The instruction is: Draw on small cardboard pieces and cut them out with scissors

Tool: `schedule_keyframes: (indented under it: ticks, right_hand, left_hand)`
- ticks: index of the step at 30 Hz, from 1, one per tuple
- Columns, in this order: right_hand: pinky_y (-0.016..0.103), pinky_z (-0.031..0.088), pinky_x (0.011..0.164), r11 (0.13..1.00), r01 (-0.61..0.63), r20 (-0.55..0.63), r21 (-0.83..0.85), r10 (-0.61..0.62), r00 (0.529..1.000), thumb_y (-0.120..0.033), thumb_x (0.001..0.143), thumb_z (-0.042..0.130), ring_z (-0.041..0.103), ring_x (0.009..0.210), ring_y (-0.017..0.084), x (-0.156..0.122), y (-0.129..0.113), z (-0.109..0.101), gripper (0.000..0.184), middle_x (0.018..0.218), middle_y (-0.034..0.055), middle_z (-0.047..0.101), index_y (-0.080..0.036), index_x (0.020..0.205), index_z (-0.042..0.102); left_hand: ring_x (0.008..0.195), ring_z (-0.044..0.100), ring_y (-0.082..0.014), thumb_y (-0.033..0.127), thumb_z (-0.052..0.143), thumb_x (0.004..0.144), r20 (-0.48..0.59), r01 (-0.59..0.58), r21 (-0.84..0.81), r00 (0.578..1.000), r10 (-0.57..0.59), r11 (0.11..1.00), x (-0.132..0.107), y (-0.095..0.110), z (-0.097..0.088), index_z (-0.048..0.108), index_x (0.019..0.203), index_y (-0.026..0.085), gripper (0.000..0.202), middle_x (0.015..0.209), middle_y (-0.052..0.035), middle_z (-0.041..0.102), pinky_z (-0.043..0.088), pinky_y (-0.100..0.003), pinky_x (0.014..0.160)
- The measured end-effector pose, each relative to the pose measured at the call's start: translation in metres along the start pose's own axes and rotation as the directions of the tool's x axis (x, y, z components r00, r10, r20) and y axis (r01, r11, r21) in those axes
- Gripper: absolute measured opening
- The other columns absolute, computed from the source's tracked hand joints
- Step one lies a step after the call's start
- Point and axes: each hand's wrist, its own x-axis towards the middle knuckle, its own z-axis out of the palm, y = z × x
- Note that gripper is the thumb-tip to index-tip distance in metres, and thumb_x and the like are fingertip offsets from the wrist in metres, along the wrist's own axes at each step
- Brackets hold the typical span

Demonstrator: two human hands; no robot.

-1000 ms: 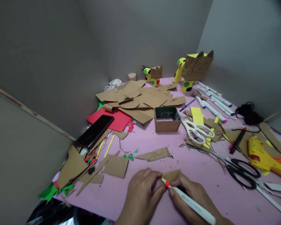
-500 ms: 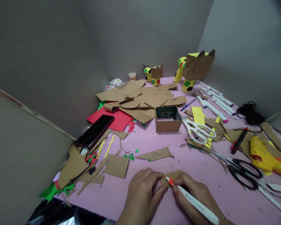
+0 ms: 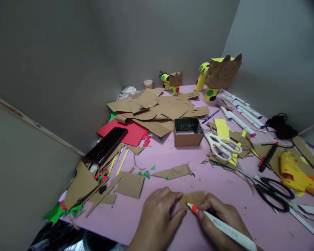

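Note:
My right hand (image 3: 219,218) grips a white marker (image 3: 225,228) with an orange collar, its tip touching a small brown cardboard piece (image 3: 195,198) on the pink table (image 3: 172,153). My left hand (image 3: 158,216) rests beside it, fingers curled down and pressing the left edge of that piece. Faint marks show on the cardboard. Both hands are at the near edge of the table.
A small open cardboard box (image 3: 187,132) stands mid-table. White scissors (image 3: 222,144), black scissors (image 3: 273,191) and a yellow glue gun (image 3: 295,172) lie to the right. Markers (image 3: 238,113), cardboard scraps (image 3: 157,111), red paper (image 3: 127,134), a phone (image 3: 106,144) and yellow paper figures (image 3: 214,78) surround them.
The marker tip has shifted slightly right and toward me along the cardboard piece, and my right hand moved with it. My left hand stays pressing the piece.

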Motion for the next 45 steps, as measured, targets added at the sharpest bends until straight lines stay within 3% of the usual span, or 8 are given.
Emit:
schedule_keyframes:
  ticks: [11,22,30,45]
  right_hand:
    - [0.020,0.040,0.041,0.990,0.095,0.071,-0.105,-0.088,0.994,-0.027,0.076,0.043,0.058,0.041,0.012,0.004,-0.007,0.003,0.020,0.048,-0.0022,0.063,-0.022,0.061,0.056]
    - [0.019,0.041,0.040,0.997,0.014,-0.038,-0.073,-0.017,0.999,-0.028,0.075,0.042,0.056,0.038,0.012,0.000,-0.005,-0.001,0.020,0.046,-0.0030,0.060,-0.024,0.058,0.051]
    - [0.020,0.045,0.045,0.994,0.110,0.014,0.021,-0.111,0.994,-0.026,0.077,0.044,0.058,0.047,0.013,0.000,0.005,0.005,0.013,0.056,-0.0015,0.062,-0.023,0.070,0.054]
    - [0.019,0.048,0.050,0.950,0.298,-0.002,-0.093,-0.299,0.954,-0.019,0.081,0.041,0.060,0.049,0.011,0.002,0.009,0.007,0.013,0.059,-0.0018,0.064,-0.023,0.074,0.051]
  left_hand:
    - [0.077,0.058,-0.0230,0.017,0.062,0.077,0.023,0.014,-0.003,1.000,-0.014,1.000,0.000,0.000,-0.001,0.066,0.101,0.019,0.025,0.078,-0.0061,0.062,0.045,-0.036,0.070]
    - [0.079,0.058,-0.0226,0.016,0.062,0.075,0.049,0.044,-0.013,0.998,-0.043,0.999,-0.001,0.001,-0.002,0.066,0.101,0.020,0.026,0.080,-0.0052,0.062,0.044,-0.035,0.072]
    - [0.078,0.058,-0.0227,0.015,0.060,0.076,0.040,0.034,-0.013,0.999,-0.034,0.999,0.000,0.002,-0.001,0.066,0.101,0.019,0.026,0.078,-0.0056,0.062,0.044,-0.035,0.071]
    - [0.080,0.059,-0.0228,0.015,0.060,0.076,0.036,0.034,-0.013,0.999,-0.034,0.999,0.001,-0.001,0.000,0.065,0.102,0.020,0.027,0.080,-0.0053,0.062,0.045,-0.036,0.072]
